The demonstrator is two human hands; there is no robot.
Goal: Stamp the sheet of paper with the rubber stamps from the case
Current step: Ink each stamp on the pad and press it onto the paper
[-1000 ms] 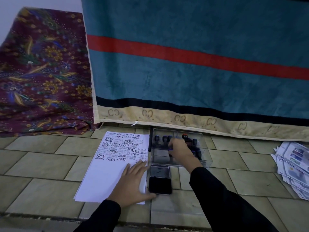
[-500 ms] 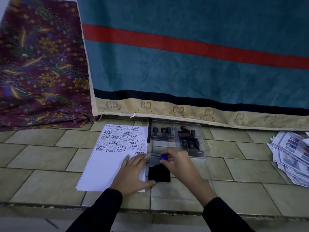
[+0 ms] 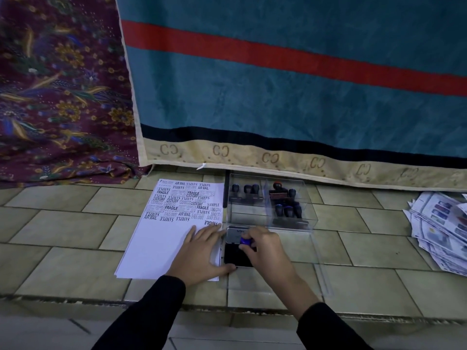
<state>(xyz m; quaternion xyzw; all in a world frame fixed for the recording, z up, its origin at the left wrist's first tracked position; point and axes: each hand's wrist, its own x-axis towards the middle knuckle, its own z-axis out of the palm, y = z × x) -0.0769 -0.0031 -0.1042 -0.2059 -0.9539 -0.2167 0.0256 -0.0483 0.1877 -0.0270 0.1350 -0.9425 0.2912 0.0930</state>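
Observation:
A white sheet of paper [image 3: 161,238] lies on the tiled floor, its far half covered with black stamped words. My left hand [image 3: 202,253] rests flat on its near right corner, fingers spread. Right of the sheet sits a black ink pad [image 3: 233,256] with its lid open. My right hand [image 3: 265,251] holds a blue-handled rubber stamp [image 3: 245,241] down on the pad. Behind the pad stands a clear plastic case [image 3: 267,200] with several dark-handled stamps in two compartments.
A teal towel [image 3: 290,97] with a red stripe hangs just behind the case. A maroon floral cloth [image 3: 58,97] lies at the left. A pile of printed leaflets [image 3: 439,228] sits at the right. The clear case lid [image 3: 321,274] lies flat near the pad.
My right hand left the case with a blue-handled stamp and brought it toward me onto the ink pad. My left hand stayed flat on the paper.

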